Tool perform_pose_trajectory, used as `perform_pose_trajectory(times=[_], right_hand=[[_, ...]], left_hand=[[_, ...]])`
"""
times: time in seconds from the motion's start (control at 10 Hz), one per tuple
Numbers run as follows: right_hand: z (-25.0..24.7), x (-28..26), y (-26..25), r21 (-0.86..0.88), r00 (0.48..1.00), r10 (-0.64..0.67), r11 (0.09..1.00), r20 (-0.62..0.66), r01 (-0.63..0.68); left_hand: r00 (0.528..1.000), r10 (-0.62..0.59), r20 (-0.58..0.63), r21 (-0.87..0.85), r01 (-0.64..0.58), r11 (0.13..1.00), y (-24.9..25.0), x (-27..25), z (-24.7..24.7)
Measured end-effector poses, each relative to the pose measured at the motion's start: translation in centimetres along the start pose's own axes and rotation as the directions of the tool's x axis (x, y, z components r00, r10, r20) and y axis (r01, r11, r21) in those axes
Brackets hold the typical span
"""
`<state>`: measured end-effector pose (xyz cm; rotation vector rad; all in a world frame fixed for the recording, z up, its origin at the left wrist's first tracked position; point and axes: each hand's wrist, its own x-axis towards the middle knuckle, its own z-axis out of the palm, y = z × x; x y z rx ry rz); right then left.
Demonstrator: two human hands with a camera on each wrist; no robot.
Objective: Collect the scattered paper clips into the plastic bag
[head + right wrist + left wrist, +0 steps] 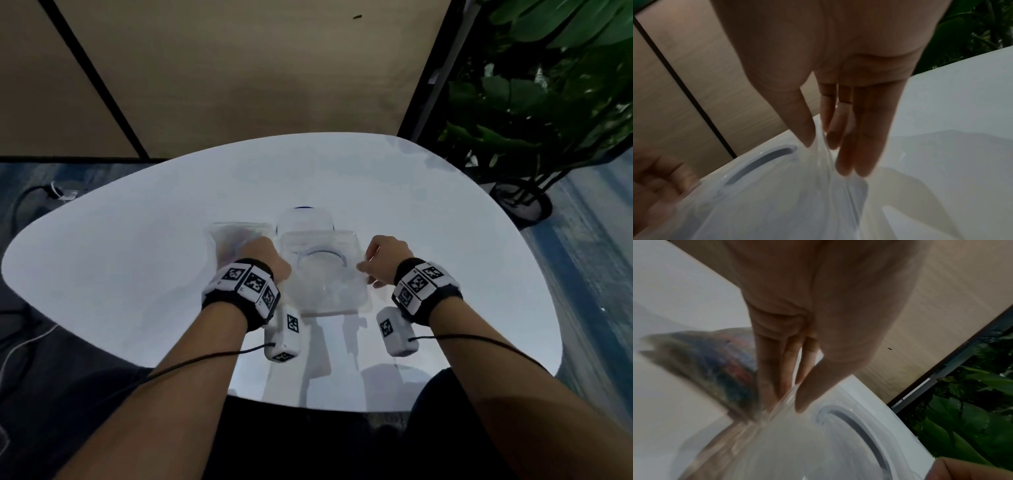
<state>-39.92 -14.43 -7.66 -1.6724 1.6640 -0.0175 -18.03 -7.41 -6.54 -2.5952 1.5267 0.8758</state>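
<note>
A clear plastic bag (325, 291) is held just over the middle of the white table (120, 274). My left hand (263, 253) pinches its left edge between thumb and fingers (791, 400). My right hand (380, 260) pinches the bag's right edge (821, 144) the same way. A blurred many-coloured heap (701, 369), which looks like paper clips in a clear wrapper (233, 240), lies just left of my left hand. I see no loose clips on the table.
A round blue-grey ring (322, 257) shows through the bag. A clear container with a blue rim (305, 217) stands right behind it. A potted plant (534, 102) stands beyond the table's far right corner, and cables (30, 198) lie on the floor at left.
</note>
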Motion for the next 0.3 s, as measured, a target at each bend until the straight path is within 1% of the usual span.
perform_pose_trajectory(times=[0.1,0.2,0.3], right_hand=[[-2.5,-0.2,-2.0,-0.308,0.978,0.017,0.950,0.209,0.050],[-8.1,-0.7,-7.3,-0.477,0.955,-0.043,0.859,0.294,0.185],[-17.2,-2.9,-15.3,-0.284,0.961,-0.243,0.920,0.131,0.271]], left_hand=[[0.998,0.020,0.062,0.026,-0.022,0.999,0.0,0.7,-0.3],[1.000,0.010,0.027,-0.143,-0.006,0.990,-1.2,0.8,-1.8],[0.997,0.033,0.062,-0.260,-0.016,0.965,-3.0,-0.7,-4.9]])
